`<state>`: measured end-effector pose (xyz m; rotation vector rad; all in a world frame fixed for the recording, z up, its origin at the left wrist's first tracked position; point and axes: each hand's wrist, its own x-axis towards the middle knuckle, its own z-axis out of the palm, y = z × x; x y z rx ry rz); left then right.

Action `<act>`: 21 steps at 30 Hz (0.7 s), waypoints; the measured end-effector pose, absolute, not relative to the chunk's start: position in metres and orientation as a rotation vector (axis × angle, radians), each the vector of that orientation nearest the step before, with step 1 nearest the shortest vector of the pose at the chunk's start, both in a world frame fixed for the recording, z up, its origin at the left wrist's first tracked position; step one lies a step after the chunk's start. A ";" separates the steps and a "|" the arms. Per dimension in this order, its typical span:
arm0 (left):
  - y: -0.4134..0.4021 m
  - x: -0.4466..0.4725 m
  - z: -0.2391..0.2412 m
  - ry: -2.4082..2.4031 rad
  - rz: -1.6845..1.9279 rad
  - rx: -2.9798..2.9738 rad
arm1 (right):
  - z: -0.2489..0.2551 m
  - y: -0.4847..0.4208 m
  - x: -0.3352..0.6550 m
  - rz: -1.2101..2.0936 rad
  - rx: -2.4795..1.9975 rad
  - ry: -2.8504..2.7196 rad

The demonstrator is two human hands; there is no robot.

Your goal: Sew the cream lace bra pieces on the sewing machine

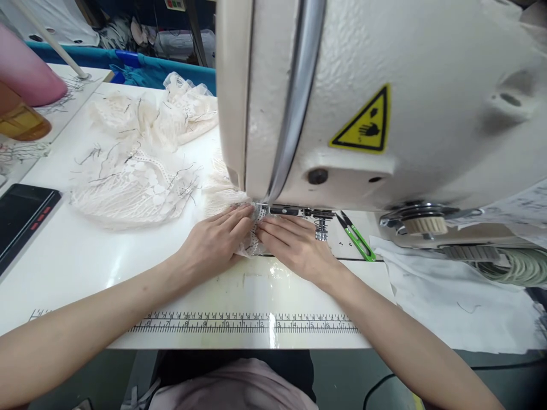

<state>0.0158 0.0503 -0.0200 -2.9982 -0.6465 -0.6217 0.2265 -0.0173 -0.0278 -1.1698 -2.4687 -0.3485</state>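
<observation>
My left hand (216,242) lies on a small piece of cream lace (253,245), its fingers pressed together and pinching the lace just in front of the presser foot (273,210). My right hand (294,245) rests beside it, fingers closed on the same lace, fingertips nearly touching the left ones. The white sewing machine head (363,97) looms above both hands and hides the needle. More of the lace trails off behind the machine.
A heap of cream lace pieces (141,154) lies at the left back of the white table (85,256). Green thread snips (356,238) lie right of the foot. A black phone (21,219) sits at the left edge, white cloth (453,296) at the right, a printed ruler (243,323) along the front.
</observation>
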 end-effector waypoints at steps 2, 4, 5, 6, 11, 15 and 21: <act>0.050 0.015 -0.021 -0.647 -0.620 -2.998 | -0.028 -0.018 0.228 -0.327 -1.165 -2.460; 0.050 0.014 -0.023 -0.642 -0.624 -3.002 | -0.028 -0.018 0.229 -0.313 -1.187 -2.431; 0.051 0.014 -0.024 -0.640 -0.623 -3.006 | -0.028 -0.019 0.229 -0.307 -1.201 -2.415; 0.051 0.013 -0.025 -0.637 -0.620 -3.011 | -0.028 -0.019 0.229 -0.303 -1.212 -2.404; 0.052 0.012 -0.029 -0.621 -0.560 -3.024 | -0.026 -0.017 0.231 -0.320 -1.209 -2.411; 0.052 0.012 -0.029 -0.634 -0.560 -3.055 | -0.024 -0.016 0.233 -0.356 -1.233 -2.392; 0.052 0.014 -0.028 -0.579 -0.553 -3.017 | -0.027 -0.016 0.237 -0.292 -1.274 -2.378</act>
